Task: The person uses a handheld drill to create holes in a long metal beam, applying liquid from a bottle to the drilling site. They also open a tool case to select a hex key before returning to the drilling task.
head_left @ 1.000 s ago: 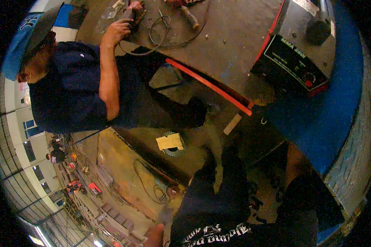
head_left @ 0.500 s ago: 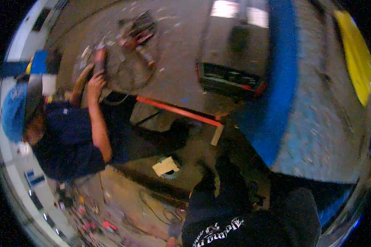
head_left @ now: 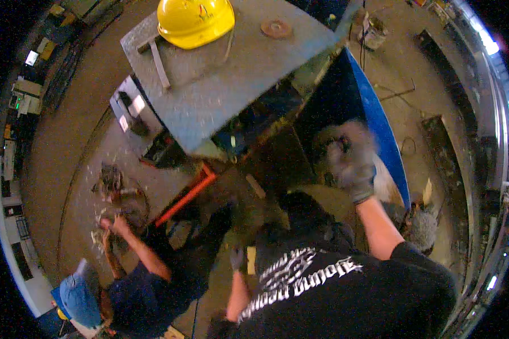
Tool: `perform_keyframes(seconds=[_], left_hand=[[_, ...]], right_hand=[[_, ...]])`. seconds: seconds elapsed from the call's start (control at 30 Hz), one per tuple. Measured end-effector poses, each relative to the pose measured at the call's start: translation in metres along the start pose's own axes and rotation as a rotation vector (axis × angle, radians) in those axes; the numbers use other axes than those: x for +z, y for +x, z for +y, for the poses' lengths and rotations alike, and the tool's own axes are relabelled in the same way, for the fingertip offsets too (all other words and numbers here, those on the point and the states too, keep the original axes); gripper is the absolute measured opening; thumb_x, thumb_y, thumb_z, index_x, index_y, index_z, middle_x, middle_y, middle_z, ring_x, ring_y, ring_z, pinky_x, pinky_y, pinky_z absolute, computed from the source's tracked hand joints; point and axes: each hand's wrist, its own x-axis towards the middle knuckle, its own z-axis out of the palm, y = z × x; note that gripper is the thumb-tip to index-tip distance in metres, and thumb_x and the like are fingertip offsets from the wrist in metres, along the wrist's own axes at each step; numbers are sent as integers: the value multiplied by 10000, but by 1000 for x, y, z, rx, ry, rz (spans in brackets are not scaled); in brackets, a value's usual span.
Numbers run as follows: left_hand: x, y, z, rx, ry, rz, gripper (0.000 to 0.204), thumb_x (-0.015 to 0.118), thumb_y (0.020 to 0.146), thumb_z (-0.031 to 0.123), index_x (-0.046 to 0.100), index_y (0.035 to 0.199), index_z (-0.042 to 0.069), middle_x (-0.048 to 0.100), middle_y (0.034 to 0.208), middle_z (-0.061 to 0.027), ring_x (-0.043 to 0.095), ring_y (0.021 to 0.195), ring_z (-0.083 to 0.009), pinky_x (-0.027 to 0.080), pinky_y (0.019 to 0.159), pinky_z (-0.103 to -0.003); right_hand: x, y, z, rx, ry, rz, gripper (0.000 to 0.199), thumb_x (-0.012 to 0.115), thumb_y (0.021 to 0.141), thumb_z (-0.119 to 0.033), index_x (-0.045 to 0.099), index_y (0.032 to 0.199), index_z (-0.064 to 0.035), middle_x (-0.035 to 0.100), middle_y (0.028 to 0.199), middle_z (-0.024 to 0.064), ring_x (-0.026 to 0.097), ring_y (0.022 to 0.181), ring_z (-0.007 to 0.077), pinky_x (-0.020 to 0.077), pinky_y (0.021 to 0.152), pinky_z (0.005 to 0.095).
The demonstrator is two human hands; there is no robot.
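Observation:
My right hand [head_left: 348, 161], in a grey work glove, is raised in front of a blue sheet panel [head_left: 373, 107]. Motion smears its fingers, and I cannot make out whether anything is in them. Low beside my body hangs my left hand [head_left: 238, 259], also gloved, close to a small pale yellow piece [head_left: 251, 261]; its fingers are too dark to read. Ahead, a metal workbench [head_left: 209, 104] carries a yellow hard hat [head_left: 196, 22], a round reddish-brown disc [head_left: 276, 29] and a hammer-shaped tool [head_left: 159, 65].
At left a co-worker in a blue cap [head_left: 78, 294] bends over tools on the floor, both arms reaching out. An orange-red bar [head_left: 184, 198] runs between us. Dark steel beams [head_left: 444, 152] lie on the right, and a bucket [head_left: 373, 33] stands at the far right.
The view has swung to the right, bringing the bench top and hard hat toward the middle. My right hand has come into view, raised and moving. The co-worker now appears lower left.

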Motion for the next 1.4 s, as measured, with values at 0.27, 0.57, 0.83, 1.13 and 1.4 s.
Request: perform_keyframes(seconds=[0.27,0.57,0.83,1.13,1.4], left_hand=[[-69,180,96,230,-127,-14,478,602,1039,321,619,1398,7,664,1377,-225,605,1318,-349,464,1092,-405],[-45,101,281,568,-110,-186,472,607,1049,293,603,1429,12,667,1396,-178,603,1336,-283,444,1124,-379],[-67,59,389,1026,-198,53,495,563,1088,251,494,1523,24,639,1407,-163,608,1285,-255,456,1105,-384],[-139,175,394,1163,-256,668,325,548,1119,294,615,1231,-4,711,1100,-151,647,1008,-246,509,945,-387],[-188,201,430,931,-382,907,565,756,977,468,590,1134,-49,691,991,-160,640,934,-289,515,870,-409]], right_hand=[[7,-96,119,690,-183,-265,568,556,1041,-477,664,1316,8,727,1197,281,697,1070,465,534,909,504],[154,-82,12,579,83,-208,462,607,1009,-395,664,1308,-49,725,1074,292,700,1008,496,547,855,533],[230,-50,-82,328,803,-405,685,595,1013,-516,541,1448,10,664,1356,262,627,1271,432,491,1077,463],[262,-214,83,830,337,-406,525,601,1041,-388,624,1399,-5,703,1341,204,649,1272,360,490,1089,419],[225,-479,183,1264,89,-570,595,595,1028,-451,645,1338,55,726,1269,225,702,1121,382,541,946,473]])
